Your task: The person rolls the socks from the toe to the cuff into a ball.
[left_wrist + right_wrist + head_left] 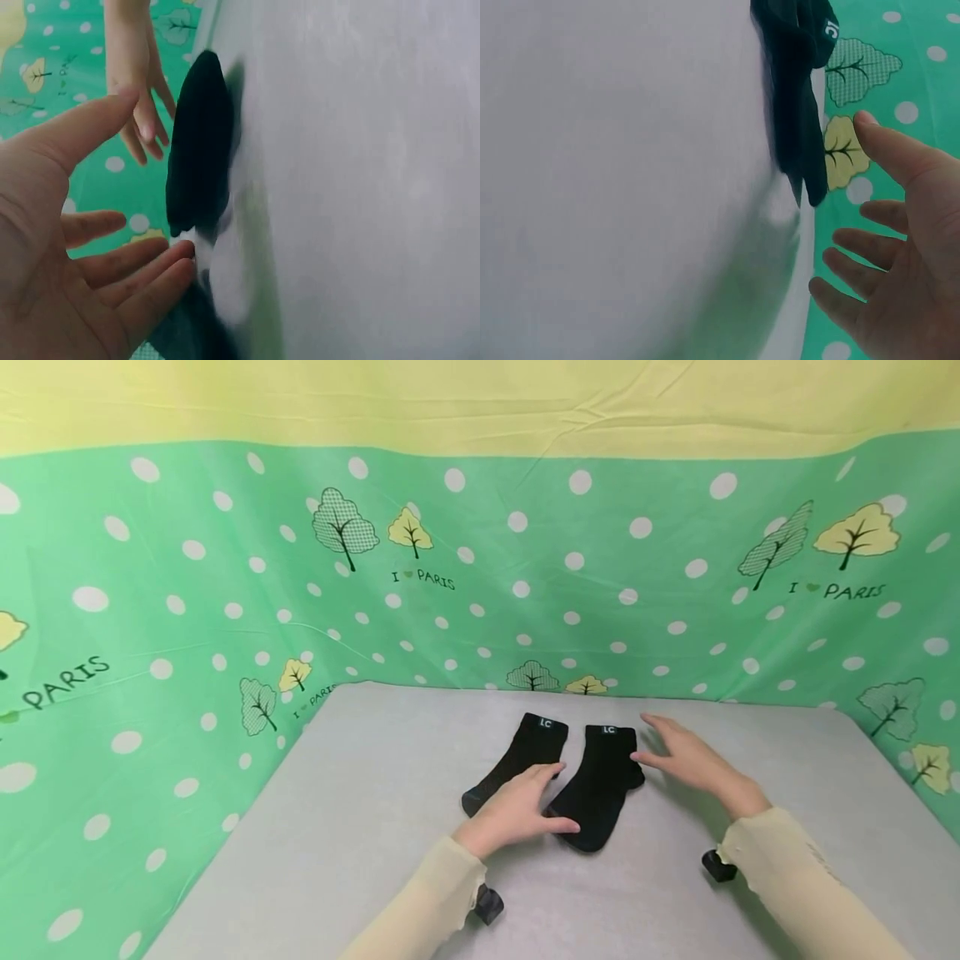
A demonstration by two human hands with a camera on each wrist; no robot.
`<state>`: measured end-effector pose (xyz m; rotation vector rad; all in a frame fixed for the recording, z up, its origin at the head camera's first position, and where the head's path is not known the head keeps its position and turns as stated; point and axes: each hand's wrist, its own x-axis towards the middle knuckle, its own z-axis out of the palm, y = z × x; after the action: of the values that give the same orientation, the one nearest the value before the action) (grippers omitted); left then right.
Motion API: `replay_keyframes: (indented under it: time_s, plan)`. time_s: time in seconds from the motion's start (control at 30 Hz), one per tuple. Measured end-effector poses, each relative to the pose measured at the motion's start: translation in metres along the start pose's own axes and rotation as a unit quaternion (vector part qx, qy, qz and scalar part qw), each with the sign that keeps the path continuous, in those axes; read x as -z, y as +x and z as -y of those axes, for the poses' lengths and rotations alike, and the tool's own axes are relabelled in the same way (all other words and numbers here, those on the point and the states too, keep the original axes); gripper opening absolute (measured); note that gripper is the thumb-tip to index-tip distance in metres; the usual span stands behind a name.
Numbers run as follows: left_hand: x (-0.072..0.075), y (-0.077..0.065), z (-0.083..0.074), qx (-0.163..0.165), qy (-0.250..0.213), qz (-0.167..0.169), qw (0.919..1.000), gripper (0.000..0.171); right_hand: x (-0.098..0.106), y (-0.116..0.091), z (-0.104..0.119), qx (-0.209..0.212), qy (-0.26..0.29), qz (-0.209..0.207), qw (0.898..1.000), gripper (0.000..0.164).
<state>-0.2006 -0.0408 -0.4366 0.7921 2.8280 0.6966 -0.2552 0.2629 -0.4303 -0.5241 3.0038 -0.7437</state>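
Note:
Two black socks lie side by side on the table, each with a small white "LC" mark near its cuff. The left sock (525, 752) is partly covered by my left hand (517, 810) in the head view. That hand hovers with fingers spread, its thumb over the foot of the right sock (600, 785). On the other side, my right hand (686, 760) is held with thumb and fingers apart, fingertips right at the right sock's cuff edge. Both wrist views show nothing between the fingers of the left hand (97, 277) or the right hand (892, 262).
A grey-white table (337, 827) spreads beneath the socks. Behind and to the sides hangs a green dotted cloth (420, 635) printed with trees, with a yellow band (300, 402) on top. Small black devices (489, 903) sit at both cream sleeves (427, 902).

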Motion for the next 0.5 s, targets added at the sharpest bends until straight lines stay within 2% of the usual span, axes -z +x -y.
replay_keyframes:
  time_s: [0.1,0.3,0.4,0.5]
  plan:
    - [-0.004,0.001,-0.002,0.009,-0.029,0.0,0.9996,0.088,-0.005,0.007,0.004,-0.001,0.013,0.003,1.0,0.078]
    - [-0.011,0.004,-0.003,0.025,-0.085,-0.016,0.996,0.068,-0.015,0.02,0.009,-0.011,0.028,-0.008,1.0,0.066]
    - [-0.013,0.004,-0.002,0.041,-0.122,-0.023,0.9915,0.06,-0.019,0.025,0.011,-0.026,0.036,-0.024,0.999,0.057]
    - [-0.015,0.001,-0.001,0.054,-0.16,-0.027,0.9852,0.051,-0.024,0.028,0.013,-0.052,0.075,-0.028,0.995,0.049]
